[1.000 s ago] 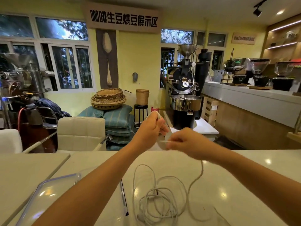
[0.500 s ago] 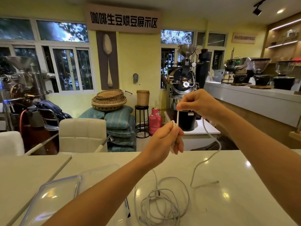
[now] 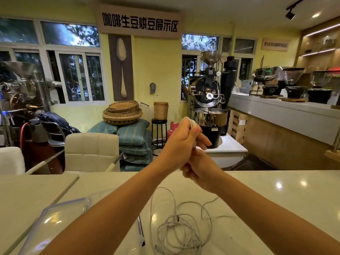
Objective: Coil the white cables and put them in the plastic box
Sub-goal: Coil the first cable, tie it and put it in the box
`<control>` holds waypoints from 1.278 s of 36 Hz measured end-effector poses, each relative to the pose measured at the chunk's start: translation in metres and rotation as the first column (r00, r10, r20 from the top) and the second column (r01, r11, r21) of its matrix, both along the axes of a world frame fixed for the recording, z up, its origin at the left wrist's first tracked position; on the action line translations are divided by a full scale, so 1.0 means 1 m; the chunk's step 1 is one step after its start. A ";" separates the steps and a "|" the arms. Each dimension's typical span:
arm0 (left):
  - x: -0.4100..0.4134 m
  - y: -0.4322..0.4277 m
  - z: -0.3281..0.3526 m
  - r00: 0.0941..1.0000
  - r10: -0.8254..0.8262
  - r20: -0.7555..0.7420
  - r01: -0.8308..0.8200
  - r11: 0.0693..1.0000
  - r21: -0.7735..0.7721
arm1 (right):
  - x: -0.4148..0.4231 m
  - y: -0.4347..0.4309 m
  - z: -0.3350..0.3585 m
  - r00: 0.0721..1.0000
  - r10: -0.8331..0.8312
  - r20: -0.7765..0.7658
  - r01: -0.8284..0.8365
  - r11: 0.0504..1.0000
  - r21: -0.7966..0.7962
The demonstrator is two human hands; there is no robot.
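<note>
My left hand (image 3: pixel 181 142) is raised over the white table (image 3: pixel 276 196) and grips a small coil of white cable (image 3: pixel 191 122) that loops over its fingers. Right below it, my right hand (image 3: pixel 197 167) is curled and pinches the same cable, which runs down from the hands. A loose tangle of white cables (image 3: pixel 181 230) lies on the table near me. The clear plastic box (image 3: pixel 53 221) sits at the lower left, partly behind my left forearm.
White chairs (image 3: pixel 92 151) stand beyond the table's far edge. A coffee roaster (image 3: pixel 209 100), stacked cushions with woven baskets (image 3: pixel 122 113), and a long counter with grinders (image 3: pixel 287 115) fill the room behind.
My right hand has come down from above my left hand to just beneath it. My left hand has risen a little, with more cable wound on it.
</note>
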State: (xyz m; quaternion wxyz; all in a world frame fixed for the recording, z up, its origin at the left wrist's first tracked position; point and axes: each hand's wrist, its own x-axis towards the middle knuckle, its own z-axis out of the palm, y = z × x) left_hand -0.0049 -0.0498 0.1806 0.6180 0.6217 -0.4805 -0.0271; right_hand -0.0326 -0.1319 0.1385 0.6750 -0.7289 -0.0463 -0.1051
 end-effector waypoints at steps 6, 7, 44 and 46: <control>0.017 0.000 -0.002 0.998 0.062 -0.031 -0.063 0.998 -0.022 | -0.016 -0.009 0.012 0.968 0.074 -0.241 -0.141 0.952 -0.271; 0.018 -0.001 -0.003 0.997 0.066 -0.040 -0.068 0.997 -0.031 | -0.017 -0.010 0.013 0.963 0.071 -0.261 -0.159 0.930 -0.331; 0.004 0.002 -0.039 0.997 -0.051 -0.058 0.057 0.991 0.118 | -0.015 -0.055 0.082 0.970 0.002 0.245 0.201 0.561 -0.803; 0.001 0.003 -0.037 0.993 -0.086 -0.079 0.094 0.989 0.111 | -0.013 -0.059 0.085 0.970 -0.007 0.244 0.201 0.590 -0.782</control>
